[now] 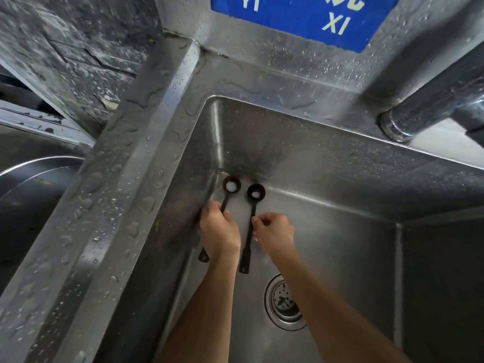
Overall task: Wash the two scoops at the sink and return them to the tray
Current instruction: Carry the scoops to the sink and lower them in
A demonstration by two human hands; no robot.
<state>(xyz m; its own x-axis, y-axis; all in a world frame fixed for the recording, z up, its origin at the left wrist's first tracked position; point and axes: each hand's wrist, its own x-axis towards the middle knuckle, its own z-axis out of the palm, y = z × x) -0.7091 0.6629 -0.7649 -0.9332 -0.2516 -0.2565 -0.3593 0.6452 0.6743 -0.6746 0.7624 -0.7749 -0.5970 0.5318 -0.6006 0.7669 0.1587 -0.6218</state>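
- L hand (218, 230): gripping left scoop (227, 195) mid-handle, fingers closed round it; handle end sticking out below the wrist.
- R hand (273, 231): pinching right scoop (252, 205) on the handle w/ thumb and fingertips, closed on it; flat handle end hanging free below.
- Scoops: both black, long-handled, round bowls pointing away from the person, side by side, near but not touching; something pale, wet-looking, sitting in each bowl.
- Both being held over the sink (327, 163), near its far left corner.
- Sink: steel, wet, droplets covering the rim; drain (284, 302) w/ strainer showing between the forearms.
- Tap (429, 106): jutting in at upper right.
- Blue sign (301, 17): on the back wall, partly cut off.
- Tray: not in view.
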